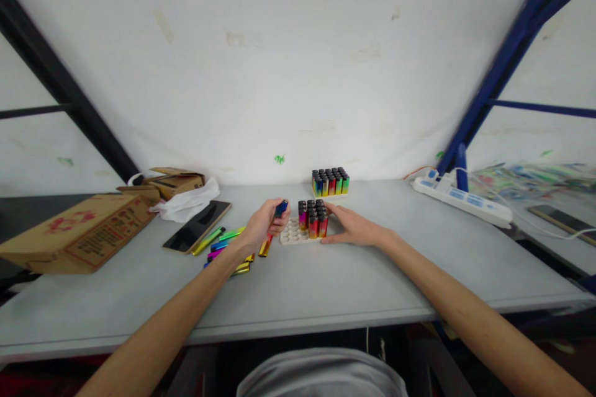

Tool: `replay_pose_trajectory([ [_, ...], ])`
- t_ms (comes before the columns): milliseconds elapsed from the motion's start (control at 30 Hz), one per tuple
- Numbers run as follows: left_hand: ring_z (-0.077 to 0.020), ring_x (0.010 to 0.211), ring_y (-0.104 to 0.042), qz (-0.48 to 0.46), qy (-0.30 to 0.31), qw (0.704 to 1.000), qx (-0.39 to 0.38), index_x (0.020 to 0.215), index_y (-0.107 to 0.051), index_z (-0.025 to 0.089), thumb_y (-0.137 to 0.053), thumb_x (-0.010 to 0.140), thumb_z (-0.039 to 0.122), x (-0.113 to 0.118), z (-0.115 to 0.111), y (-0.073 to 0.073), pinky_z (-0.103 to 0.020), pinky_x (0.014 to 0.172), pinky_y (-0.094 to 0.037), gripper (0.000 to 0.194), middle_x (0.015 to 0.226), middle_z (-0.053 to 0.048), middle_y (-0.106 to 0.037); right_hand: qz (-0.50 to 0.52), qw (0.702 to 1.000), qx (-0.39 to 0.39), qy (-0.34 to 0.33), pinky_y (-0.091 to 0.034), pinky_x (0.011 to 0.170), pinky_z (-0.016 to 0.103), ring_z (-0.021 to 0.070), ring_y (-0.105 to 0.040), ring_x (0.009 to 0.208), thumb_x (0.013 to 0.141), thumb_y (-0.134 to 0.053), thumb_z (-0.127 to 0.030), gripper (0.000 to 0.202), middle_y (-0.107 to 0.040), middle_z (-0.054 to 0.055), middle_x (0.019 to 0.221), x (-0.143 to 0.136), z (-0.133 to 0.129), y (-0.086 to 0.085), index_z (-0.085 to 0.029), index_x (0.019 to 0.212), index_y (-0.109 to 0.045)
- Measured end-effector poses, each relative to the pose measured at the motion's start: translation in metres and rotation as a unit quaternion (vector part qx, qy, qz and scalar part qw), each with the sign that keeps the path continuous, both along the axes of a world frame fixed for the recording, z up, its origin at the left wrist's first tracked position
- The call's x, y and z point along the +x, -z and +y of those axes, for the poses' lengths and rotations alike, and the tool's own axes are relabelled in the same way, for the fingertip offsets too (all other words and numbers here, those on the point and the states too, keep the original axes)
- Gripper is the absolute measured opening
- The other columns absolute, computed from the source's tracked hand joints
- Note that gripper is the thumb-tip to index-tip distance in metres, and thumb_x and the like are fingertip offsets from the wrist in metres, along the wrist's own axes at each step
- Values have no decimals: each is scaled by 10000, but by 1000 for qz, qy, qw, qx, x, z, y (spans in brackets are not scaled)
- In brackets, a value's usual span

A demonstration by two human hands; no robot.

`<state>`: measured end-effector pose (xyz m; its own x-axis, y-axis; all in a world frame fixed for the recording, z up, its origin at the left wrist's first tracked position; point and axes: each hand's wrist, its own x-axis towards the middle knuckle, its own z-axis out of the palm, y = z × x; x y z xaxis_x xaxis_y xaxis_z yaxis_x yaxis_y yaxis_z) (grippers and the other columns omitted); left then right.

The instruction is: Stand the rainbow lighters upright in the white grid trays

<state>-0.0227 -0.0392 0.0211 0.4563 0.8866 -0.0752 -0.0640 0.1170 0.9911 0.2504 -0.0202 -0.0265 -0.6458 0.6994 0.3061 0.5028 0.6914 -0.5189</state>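
Observation:
My left hand is closed around a lighter whose dark blue top shows above the fist. Just right of it lies a white tray with round holes. Several upright lighters with black tops and red or purple bodies fill the tray's right part. My right hand rests at the tray's right side, thumb and fingers apart around its edge. Below my left hand, an orange-gold lighter lies on the table. Several loose shiny lighters are heaped to the left, partly hidden by my left forearm.
A second tray full of upright lighters stands near the wall. On the left are a smartphone, a white plastic bag and a cardboard box. A white power strip lies right, by a blue metal post.

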Motion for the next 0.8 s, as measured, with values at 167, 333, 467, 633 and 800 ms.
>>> replay_pose_trajectory([
  [167,-79,406,-286,-20,-25,998,60,905,-443,226,-506,894,576,4,-3,0,-181,400,-223,356,563,85,-385,0,1000,-3,0,-461,1108,552,364,-594,1281,796,-781,-584,1001,-554,215,1465,0,-1,-1,-166,1578,-318],
  [333,-148,681,-603,59,-42,979,193,942,-533,200,-570,919,491,4,-11,-10,-258,617,-515,294,776,-11,-641,-1,1000,-1,-1,-462,1110,545,360,-581,1294,796,-781,-586,998,-545,215,1473,-1,-1,-1,-155,1571,-323],
  [467,-212,981,-646,145,-34,943,298,963,-701,161,-646,895,465,1,-12,-14,-327,875,-554,317,1005,-91,-697,10,1000,0,-9,-458,1113,547,353,-581,1298,804,-779,-579,987,-536,197,1490,0,-1,0,-192,1581,-310],
  [633,-219,976,-685,194,-20,924,329,1049,-760,170,-679,880,425,1,-8,-2,-336,858,-593,316,1078,-103,-731,6,1000,-1,-4,-460,1107,558,362,-585,1291,788,-796,-569,1014,-539,208,1485,-1,-1,0,-180,1583,-303],
  [800,-218,940,-721,242,-29,906,347,1091,-757,168,-669,891,420,0,-8,2,-348,886,-606,334,1109,-94,-765,0,1000,2,-7,-465,1105,550,363,-590,1288,795,-791,-566,1002,-550,211,1471,-1,0,-1,-166,1576,-307],
])
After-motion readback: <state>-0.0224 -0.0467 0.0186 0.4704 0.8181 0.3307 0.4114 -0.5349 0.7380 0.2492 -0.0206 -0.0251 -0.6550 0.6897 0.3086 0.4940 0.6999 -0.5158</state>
